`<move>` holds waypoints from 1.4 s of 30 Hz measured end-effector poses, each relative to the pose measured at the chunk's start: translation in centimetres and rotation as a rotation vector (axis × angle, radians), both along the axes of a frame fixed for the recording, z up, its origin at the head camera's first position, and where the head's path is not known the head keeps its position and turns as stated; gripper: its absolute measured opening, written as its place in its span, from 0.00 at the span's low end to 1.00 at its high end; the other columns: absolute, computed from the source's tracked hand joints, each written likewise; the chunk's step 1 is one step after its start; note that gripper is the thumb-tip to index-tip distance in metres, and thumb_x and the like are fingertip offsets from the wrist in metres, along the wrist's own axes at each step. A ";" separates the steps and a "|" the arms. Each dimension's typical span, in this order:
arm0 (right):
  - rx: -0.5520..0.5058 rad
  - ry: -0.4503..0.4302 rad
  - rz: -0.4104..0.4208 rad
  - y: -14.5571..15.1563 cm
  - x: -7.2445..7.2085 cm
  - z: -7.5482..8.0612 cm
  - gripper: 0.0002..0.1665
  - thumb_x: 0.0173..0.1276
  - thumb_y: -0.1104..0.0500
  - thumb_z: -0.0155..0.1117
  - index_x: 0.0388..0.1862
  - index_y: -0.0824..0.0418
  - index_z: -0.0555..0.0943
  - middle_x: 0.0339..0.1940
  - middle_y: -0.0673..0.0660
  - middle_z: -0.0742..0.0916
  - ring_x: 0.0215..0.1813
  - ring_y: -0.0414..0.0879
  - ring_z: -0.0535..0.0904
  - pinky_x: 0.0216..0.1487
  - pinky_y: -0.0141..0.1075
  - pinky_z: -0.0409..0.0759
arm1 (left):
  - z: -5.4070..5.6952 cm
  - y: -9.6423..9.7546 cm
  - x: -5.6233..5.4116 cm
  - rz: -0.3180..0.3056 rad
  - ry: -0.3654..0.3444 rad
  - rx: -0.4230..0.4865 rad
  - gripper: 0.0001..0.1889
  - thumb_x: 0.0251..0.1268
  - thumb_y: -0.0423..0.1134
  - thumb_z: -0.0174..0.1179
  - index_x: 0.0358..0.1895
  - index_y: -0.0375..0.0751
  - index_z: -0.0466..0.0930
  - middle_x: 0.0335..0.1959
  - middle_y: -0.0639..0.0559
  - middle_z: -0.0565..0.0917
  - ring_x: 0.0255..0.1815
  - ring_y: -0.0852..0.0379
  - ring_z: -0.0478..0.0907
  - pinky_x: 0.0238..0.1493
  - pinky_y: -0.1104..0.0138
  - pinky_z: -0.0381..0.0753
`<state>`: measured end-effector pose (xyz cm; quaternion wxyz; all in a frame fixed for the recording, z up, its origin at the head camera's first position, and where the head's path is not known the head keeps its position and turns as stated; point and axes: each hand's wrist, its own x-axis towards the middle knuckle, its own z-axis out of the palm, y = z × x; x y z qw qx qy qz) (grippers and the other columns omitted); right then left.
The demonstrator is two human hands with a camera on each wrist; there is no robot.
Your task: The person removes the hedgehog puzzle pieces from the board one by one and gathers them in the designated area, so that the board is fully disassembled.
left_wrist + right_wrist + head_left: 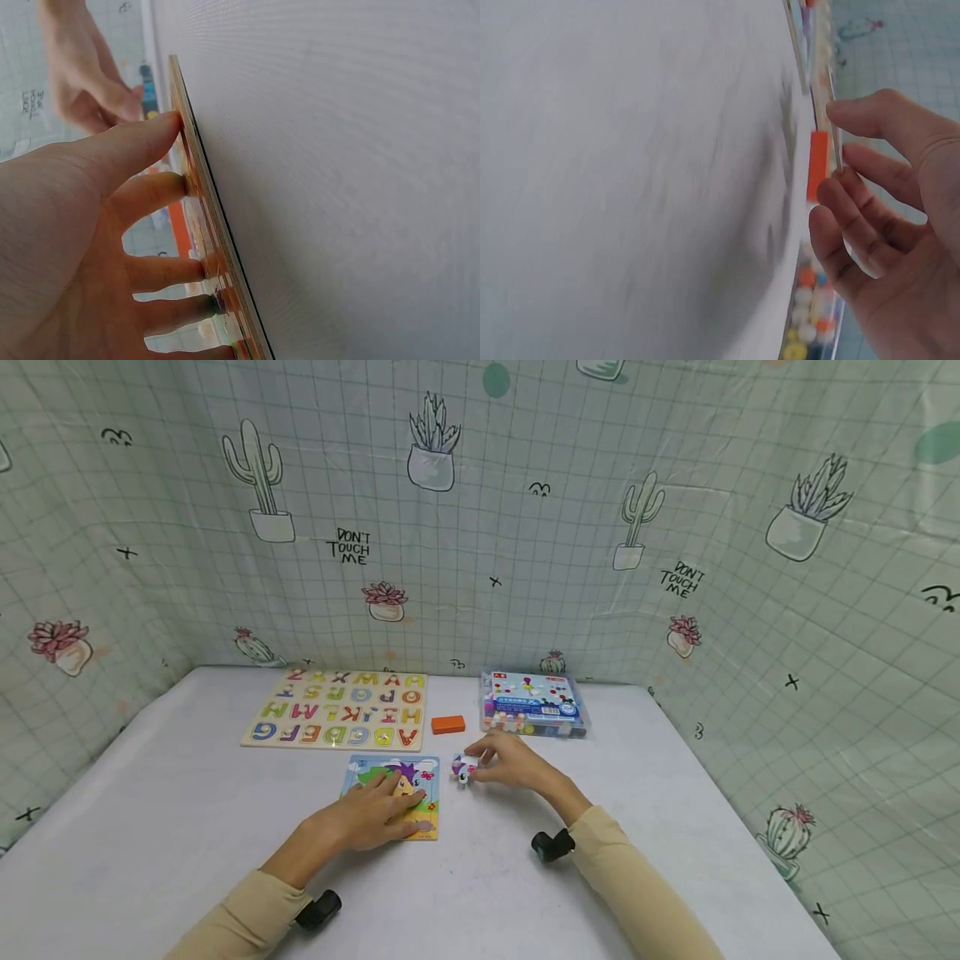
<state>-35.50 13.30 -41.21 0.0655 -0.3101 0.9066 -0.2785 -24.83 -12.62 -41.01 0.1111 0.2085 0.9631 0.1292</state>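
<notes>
My left hand [369,817] lies over a colourful cartoon jigsaw puzzle [429,810], its fingers spread and the fingertips touching the picture. From the left wrist view, the thumb rests at the edge of the thin puzzle board [217,225]. Just right of the board, my right hand [512,763] pinches a small puzzle piece [461,770] printed in purple and white with an eye. In the right wrist view the thin piece [835,131] appears edge-on between thumb and fingers, raised over the table. Part of the puzzle picture is hidden under the left hand.
Behind the puzzle lies a wooden alphabet board [337,710] with coloured letters. An orange block [448,725] sits between it and a clear plastic box [532,706] of small coloured parts. A patterned cloth [480,527] hangs behind the white table [480,893].
</notes>
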 end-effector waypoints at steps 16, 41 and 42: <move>0.036 -0.020 -0.058 10.8 0.8 0.5 0.22 0.61 0.56 0.71 0.54 0.61 0.84 0.46 0.56 0.86 0.45 0.47 0.81 0.42 0.32 0.77 | 0.0 0.0 -0.1 -0.010 0.031 0.017 0.30 0.72 0.60 0.50 0.71 0.50 0.68 0.76 0.31 0.59 0.77 0.29 0.51 0.71 0.32 0.55; 0.078 -0.038 -0.075 13.8 -0.6 -0.7 0.22 0.61 0.59 0.72 0.54 0.61 0.84 0.47 0.56 0.86 0.44 0.46 0.80 0.43 0.33 0.75 | -0.2 0.0 -0.1 -0.003 0.010 0.018 0.30 0.72 0.61 0.49 0.72 0.52 0.67 0.77 0.32 0.57 0.78 0.30 0.49 0.72 0.33 0.54; 0.078 -0.039 -0.076 13.8 -0.6 -0.7 0.21 0.61 0.59 0.72 0.54 0.61 0.84 0.47 0.56 0.86 0.44 0.45 0.80 0.43 0.33 0.75 | -0.2 -0.1 -0.1 -0.001 0.010 0.019 0.30 0.72 0.61 0.49 0.72 0.53 0.67 0.77 0.32 0.57 0.78 0.30 0.49 0.73 0.34 0.54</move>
